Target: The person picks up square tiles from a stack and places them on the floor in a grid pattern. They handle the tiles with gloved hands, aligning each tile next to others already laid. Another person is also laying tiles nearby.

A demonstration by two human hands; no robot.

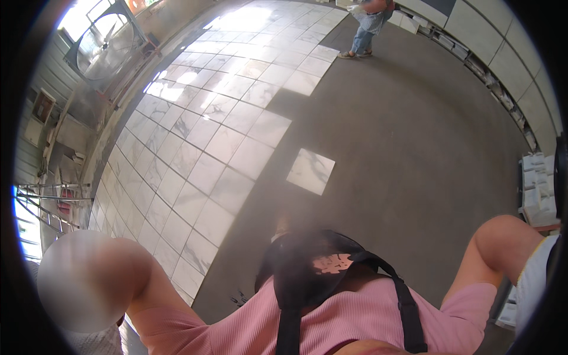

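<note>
One square, white, grey-veined stone-like tile (310,171) lies on the dull grey floor (402,142), beyond and between both bent bare arms (160,287), near the right edge of the white tiled area (228,142). Both hands are out of view; I cannot tell their grip.

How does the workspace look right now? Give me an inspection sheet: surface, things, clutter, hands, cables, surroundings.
Surface: grey floor, partly covered by a grid of pale veined tiles on the left.
Things: a single tile lies on the grey, apart from the grid.
Clutter: white stack at the right; metal stand at the left.
Hands: neither seen; bent arms reach toward the picture's sides.
Cables: nothing seen.
Surroundings: large fan upper left; another person at the top.
</note>
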